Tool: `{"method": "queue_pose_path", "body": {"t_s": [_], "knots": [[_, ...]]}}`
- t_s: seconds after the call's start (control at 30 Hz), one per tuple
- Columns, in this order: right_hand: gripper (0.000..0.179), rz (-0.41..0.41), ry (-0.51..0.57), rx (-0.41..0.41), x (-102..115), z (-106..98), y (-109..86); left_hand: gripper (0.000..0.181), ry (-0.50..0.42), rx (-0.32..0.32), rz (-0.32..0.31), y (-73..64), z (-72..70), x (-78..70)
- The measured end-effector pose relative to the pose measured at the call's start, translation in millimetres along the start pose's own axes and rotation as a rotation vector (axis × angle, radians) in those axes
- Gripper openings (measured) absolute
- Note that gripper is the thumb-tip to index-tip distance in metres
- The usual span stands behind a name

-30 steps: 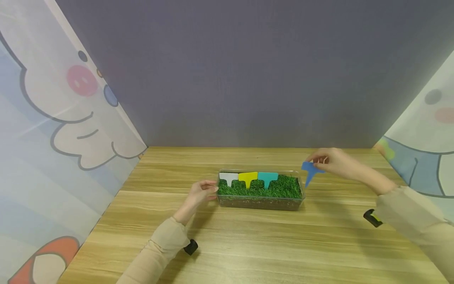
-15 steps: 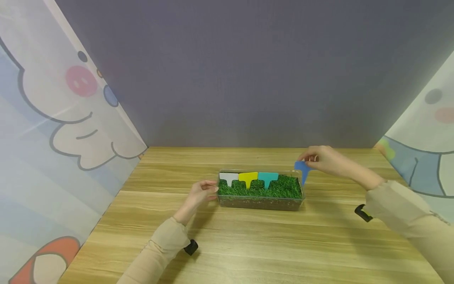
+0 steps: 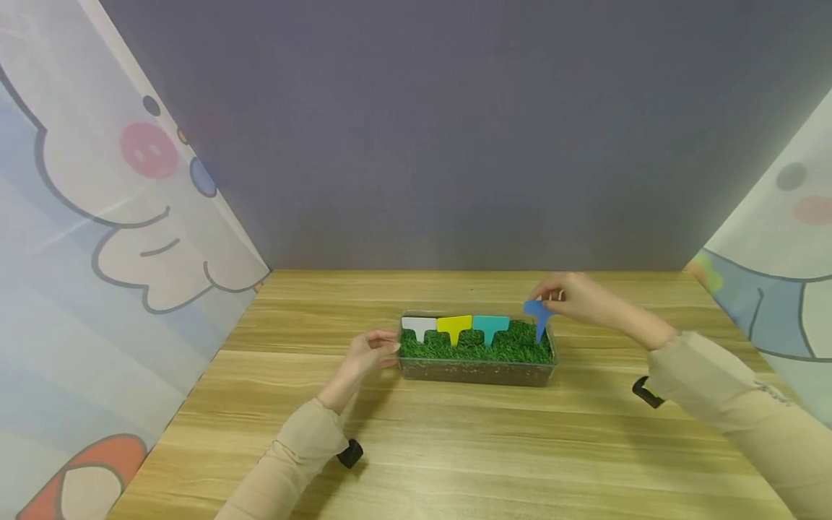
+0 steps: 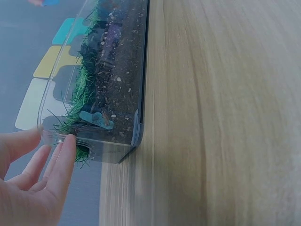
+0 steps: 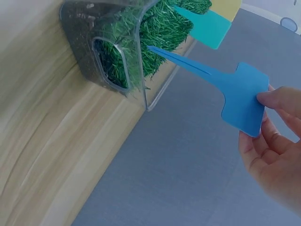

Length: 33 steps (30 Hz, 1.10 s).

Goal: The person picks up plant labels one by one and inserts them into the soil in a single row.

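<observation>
My right hand (image 3: 581, 297) pinches a blue T-shaped plant label (image 5: 249, 101) by its wide head, thumb on one face. Its pointed stem tilts down over the grass at the right end of a clear plastic planter box (image 3: 477, 363); in the right wrist view the tip appears just above the grass. Standing in the green grass (image 3: 523, 343) are a white label (image 3: 419, 324), a yellow label (image 3: 454, 326) and a teal label (image 3: 490, 326), side by side. At the box's left end, my left hand (image 4: 35, 181) touches the wall near the rim with nearly straight fingers.
The box stands on a wood-grain table (image 3: 455, 448), dark soil (image 4: 124, 70) showing through its side. A grey panel (image 3: 416, 144) rises behind the table. Cartoon-printed sheets (image 3: 117, 217) flank it on both sides. A small black device (image 3: 350, 453) hangs at the left sleeve.
My right hand has carried the blue label leftward, from beyond the box's right end to over the grass there. The left hand and the box have stayed in place.
</observation>
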State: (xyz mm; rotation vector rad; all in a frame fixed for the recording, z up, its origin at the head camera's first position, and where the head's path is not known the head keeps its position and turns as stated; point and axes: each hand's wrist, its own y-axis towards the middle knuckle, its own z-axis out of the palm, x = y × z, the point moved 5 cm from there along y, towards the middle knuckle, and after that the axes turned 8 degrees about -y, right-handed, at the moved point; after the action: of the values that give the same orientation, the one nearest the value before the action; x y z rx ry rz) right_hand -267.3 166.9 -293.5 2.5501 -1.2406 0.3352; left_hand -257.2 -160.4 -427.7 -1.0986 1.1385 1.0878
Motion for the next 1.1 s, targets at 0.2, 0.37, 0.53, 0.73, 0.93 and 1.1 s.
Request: {"method": "queue_pose_path", "body": {"t_s": [0.2,0.37,0.53,0.73,0.93,1.1], "knots": [[0.018,-0.001,-0.01,-0.03,-1,8,3.1,0.029,0.013,-0.08,-0.08,-5.3,6.3,-9.1],[0.017,-0.012,-0.02,-0.046,-2,14,3.0,0.029,0.014,-0.088,-0.079,-4.5,6.3,-7.9],[0.016,-0.013,-0.027,-0.052,-4,18,2.3,0.031,0.026,-0.056,-0.053,-1.7,4.3,-2.7],[0.017,-0.022,-0.04,-0.057,-5,22,1.6,0.033,0.012,-0.01,-0.035,3.1,0.7,4.3],[0.019,-0.034,-0.033,-0.07,-5,25,-0.6,0.029,0.009,-0.018,-0.043,2.2,2.8,1.7],[0.018,-0.028,-0.027,-0.064,-4,26,-1.9,0.029,0.004,-0.057,-0.073,-1.3,5.0,-2.7]]}}
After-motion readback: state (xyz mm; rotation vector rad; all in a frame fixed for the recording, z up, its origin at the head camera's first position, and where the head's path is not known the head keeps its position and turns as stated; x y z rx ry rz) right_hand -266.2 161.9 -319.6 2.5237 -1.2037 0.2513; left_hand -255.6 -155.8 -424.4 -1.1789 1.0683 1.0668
